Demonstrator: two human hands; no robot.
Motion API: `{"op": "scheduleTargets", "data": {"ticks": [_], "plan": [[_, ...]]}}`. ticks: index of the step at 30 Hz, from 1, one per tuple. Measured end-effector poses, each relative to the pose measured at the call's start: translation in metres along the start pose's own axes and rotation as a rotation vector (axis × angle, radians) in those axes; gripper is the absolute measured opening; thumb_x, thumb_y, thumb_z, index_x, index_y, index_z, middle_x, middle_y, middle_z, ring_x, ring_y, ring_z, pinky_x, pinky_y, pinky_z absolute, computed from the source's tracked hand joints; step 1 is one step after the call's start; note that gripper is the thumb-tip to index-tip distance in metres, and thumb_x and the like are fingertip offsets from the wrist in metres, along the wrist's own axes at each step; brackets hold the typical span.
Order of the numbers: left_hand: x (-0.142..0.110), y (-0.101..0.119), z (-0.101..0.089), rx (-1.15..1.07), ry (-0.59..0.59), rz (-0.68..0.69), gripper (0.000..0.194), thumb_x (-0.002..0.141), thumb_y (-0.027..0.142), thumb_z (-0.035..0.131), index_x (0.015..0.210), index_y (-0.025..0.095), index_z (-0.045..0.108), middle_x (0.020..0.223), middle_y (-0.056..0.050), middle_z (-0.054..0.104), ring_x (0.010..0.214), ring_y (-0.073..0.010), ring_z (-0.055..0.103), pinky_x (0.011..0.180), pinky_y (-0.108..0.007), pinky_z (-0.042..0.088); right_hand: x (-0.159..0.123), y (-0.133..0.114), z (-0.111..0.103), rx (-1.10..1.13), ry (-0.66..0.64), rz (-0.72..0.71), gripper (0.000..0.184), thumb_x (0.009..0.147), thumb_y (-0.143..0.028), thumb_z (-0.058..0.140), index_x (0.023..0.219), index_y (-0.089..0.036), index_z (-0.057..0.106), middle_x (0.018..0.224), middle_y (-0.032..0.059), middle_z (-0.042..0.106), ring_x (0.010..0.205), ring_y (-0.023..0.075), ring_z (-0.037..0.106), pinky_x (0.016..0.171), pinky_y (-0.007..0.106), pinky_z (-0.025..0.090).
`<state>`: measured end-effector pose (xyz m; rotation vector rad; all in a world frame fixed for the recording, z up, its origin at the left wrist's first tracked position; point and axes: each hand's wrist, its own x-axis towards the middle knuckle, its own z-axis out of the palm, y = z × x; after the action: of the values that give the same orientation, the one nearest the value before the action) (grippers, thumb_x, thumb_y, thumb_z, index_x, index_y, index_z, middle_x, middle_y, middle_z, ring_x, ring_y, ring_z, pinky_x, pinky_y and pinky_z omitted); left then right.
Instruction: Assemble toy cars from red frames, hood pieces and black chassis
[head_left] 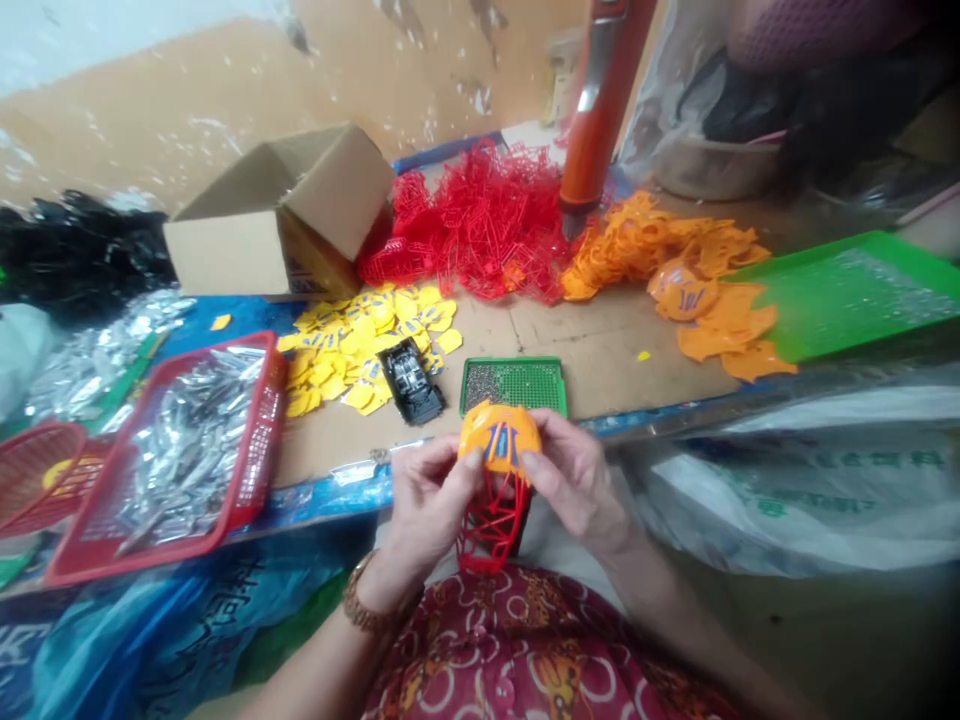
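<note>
I'm holding an orange plastic shell [499, 437] with blue stripes just above my lap, near the bench edge. A red plastic lattice frame [491, 525] hangs below it, touching its underside, though I can't tell whether the two are locked together. My left hand [427, 505] and right hand [574, 480] come in from either side, each pinching the shell between thumb and curled fingers.

The lattice bars look thin, so squeezing or twisting too hard could bend or snap one. The shell's smooth curve could also slip from my fingertips, dropping both pieces into my lap or onto the floor.

Just beyond my hands sits a shallow green tray [514, 387] of tiny metal bits, close to the bench's near edge. A careless knock could scatter them. Beside it, a black moulded piece [411, 381] lies on a spread of yellow plastic pieces [360, 350].

Farther back on the cardboard-covered bench [600, 350] are a tangled heap of red lattices [480, 225], a cardboard box [277, 215], and a pile of orange pieces [660, 250]. A larger green tray [847, 290] stands to the right, and a red basket [259, 440] of silver foil pieces sits to the left. The loose heaps could snag or mix if disturbed.
</note>
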<state>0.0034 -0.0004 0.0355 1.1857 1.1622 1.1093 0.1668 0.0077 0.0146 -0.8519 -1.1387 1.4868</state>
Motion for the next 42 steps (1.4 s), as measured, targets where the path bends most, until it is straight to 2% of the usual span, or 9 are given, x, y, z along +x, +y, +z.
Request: {"op": "scheduleTargets", "data": {"ticks": [3,8,13,19,23,28,32,37,42], "plan": [[-0.004,-0.011,-0.001,-0.119,-0.025,-0.066,0.026,0.086,0.041,0.070,0.082,0.016,0.077,0.061,-0.002,0.067,0.054,-0.0118,0.058,0.054,-0.022,0.046,-0.001,0.000,0.003,0.088,0.012,0.070,0.027,0.083,-0.044,0.070,0.087,-0.019,0.060,0.072,-0.0001,0.065,0.057,0.0096,0.056,0.053,0.022,0.048],[-0.005,-0.017,0.001,-0.363,-0.121,-0.270,0.025,0.076,0.041,0.080,0.077,0.016,0.077,0.059,-0.001,0.067,0.046,-0.0085,0.055,0.047,-0.019,0.043,-0.002,0.009,0.006,0.185,0.035,0.088,0.031,0.073,-0.039,0.077,0.072,-0.018,0.055,0.062,-0.0037,0.057,0.051,0.0060,0.047,0.048,0.019,0.039],[-0.001,-0.007,-0.002,-0.506,-0.172,-0.445,0.028,0.063,0.029,0.090,0.084,0.014,0.078,0.072,-0.004,0.074,0.058,-0.0103,0.066,0.063,-0.020,0.055,-0.008,0.014,0.006,0.255,-0.009,0.150,0.031,0.072,-0.038,0.077,0.071,-0.019,0.053,0.057,-0.0032,0.060,0.045,0.0077,0.051,0.044,0.020,0.042],[-0.001,-0.003,-0.010,-0.528,-0.120,-0.463,0.032,0.056,0.027,0.094,0.079,0.012,0.077,0.069,-0.005,0.075,0.052,-0.0096,0.066,0.056,-0.018,0.054,-0.013,0.012,0.014,0.124,-0.048,0.225,0.027,0.079,-0.040,0.072,0.083,-0.017,0.059,0.065,0.0014,0.067,0.052,0.0103,0.061,0.051,0.021,0.051],[-0.005,-0.009,-0.017,-0.572,-0.098,-0.457,0.031,0.054,0.024,0.095,0.075,0.011,0.076,0.067,-0.004,0.074,0.052,-0.0097,0.066,0.056,-0.018,0.054,-0.010,0.006,0.021,-0.092,-0.054,0.183,0.023,0.078,-0.032,0.071,0.088,-0.018,0.056,0.073,0.0013,0.066,0.058,0.0105,0.062,0.054,0.021,0.052],[-0.012,-0.013,-0.027,-0.612,-0.050,-0.486,0.035,0.046,0.023,0.097,0.069,0.010,0.074,0.065,-0.004,0.073,0.052,-0.0087,0.064,0.055,-0.017,0.052,-0.004,0.002,0.026,-0.178,-0.140,0.276,0.049,0.076,-0.025,0.068,0.114,-0.022,0.039,0.073,-0.0042,0.064,0.057,0.0096,0.058,0.053,0.020,0.048],[-0.015,-0.014,-0.033,-0.640,-0.087,-0.500,0.035,0.049,0.024,0.096,0.073,0.009,0.075,0.067,-0.005,0.073,0.055,-0.0089,0.065,0.058,-0.017,0.052,0.002,0.002,0.029,-0.234,-0.217,0.329,0.037,0.074,-0.025,0.067,0.103,-0.021,0.044,0.073,-0.0019,0.065,0.058,0.0111,0.060,0.054,0.023,0.048],[-0.017,-0.024,-0.033,-0.661,-0.114,-0.500,0.033,0.057,0.025,0.093,0.081,0.010,0.076,0.072,-0.006,0.074,0.057,-0.0102,0.066,0.062,-0.020,0.055,0.001,0.004,0.028,-0.432,-0.255,0.215,0.022,0.075,-0.022,0.061,0.094,-0.020,0.049,0.074,0.0001,0.063,0.063,0.0129,0.061,0.057,0.025,0.048],[-0.019,-0.032,-0.032,-0.701,-0.044,-0.511,0.034,0.051,0.022,0.094,0.077,0.010,0.077,0.070,-0.006,0.074,0.058,-0.0117,0.067,0.063,-0.021,0.056,0.004,0.000,0.014,-0.601,-0.206,0.050,0.028,0.084,-0.027,0.058,0.110,-0.019,0.053,0.081,0.0022,0.065,0.070,0.0140,0.064,0.062,0.026,0.053]]}}
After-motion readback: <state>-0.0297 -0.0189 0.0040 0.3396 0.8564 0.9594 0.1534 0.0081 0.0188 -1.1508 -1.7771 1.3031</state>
